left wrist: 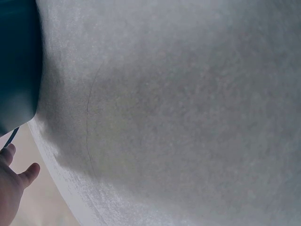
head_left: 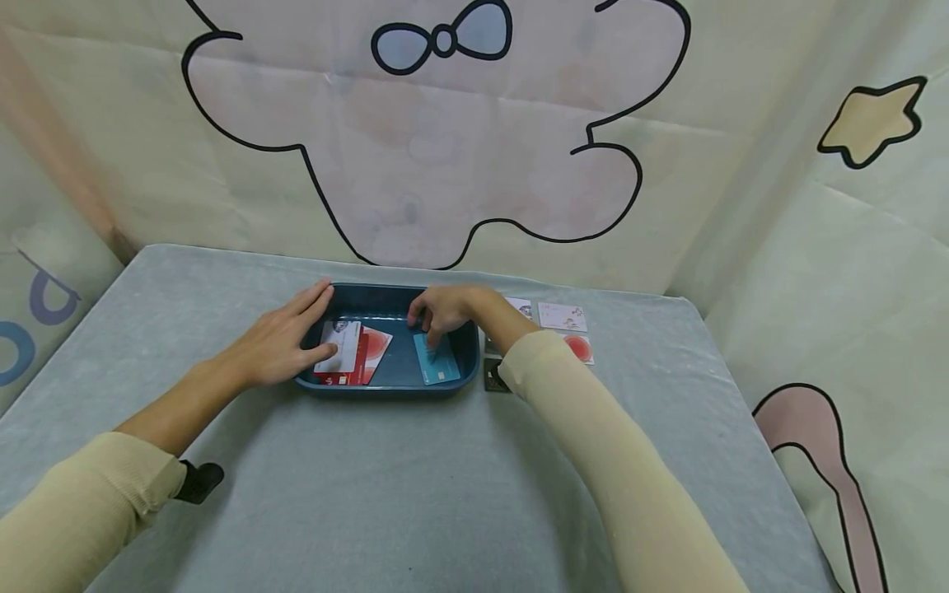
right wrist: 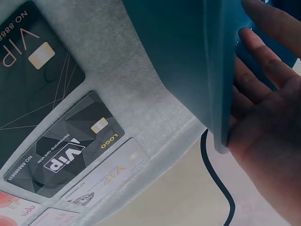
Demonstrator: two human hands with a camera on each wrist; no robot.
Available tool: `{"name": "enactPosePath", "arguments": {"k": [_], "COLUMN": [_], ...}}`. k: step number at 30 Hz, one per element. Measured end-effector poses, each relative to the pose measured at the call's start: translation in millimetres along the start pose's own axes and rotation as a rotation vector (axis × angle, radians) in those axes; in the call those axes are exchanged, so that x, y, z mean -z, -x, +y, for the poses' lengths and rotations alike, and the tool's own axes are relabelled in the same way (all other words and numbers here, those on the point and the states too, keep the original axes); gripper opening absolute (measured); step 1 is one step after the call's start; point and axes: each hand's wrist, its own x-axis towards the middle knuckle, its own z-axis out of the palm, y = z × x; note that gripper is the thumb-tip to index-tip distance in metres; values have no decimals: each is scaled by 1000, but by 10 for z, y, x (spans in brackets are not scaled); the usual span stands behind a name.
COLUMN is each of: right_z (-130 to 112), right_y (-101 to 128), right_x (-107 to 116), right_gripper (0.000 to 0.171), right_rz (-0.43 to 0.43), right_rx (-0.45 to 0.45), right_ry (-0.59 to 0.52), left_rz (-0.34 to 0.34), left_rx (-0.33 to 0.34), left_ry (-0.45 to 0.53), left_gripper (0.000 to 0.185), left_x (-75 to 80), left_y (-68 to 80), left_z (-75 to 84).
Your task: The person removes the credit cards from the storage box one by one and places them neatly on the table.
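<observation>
We find the right hand [head_left: 445, 313] pinching a teal card [head_left: 436, 360] on the floor of the blue tray [head_left: 385, 385] mid-desk, left hand [head_left: 285, 342] flat on the red-and-white cards [head_left: 352, 352]; judged thin, stiff, slippery, best lifted by an edge.

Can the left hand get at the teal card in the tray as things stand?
Probably yes. The left hand rests on the white card in the same tray; only the right hand, touching the teal card, crowds it.
</observation>
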Motion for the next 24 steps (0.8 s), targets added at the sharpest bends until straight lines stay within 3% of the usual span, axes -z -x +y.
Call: {"name": "enactPosePath", "arguments": {"k": [24], "right_z": [-28], "right_y": [-19], "right_x": [-134], "right_gripper": [50], "right_rz": [-35], "right_rx": [-4], "right_ry": [0], "left_rz": [0], "left_rx": [-1], "left_ry": [-8], "left_gripper": [90], "left_x": [-17], "left_y": [-1], "left_z": [-34]}}
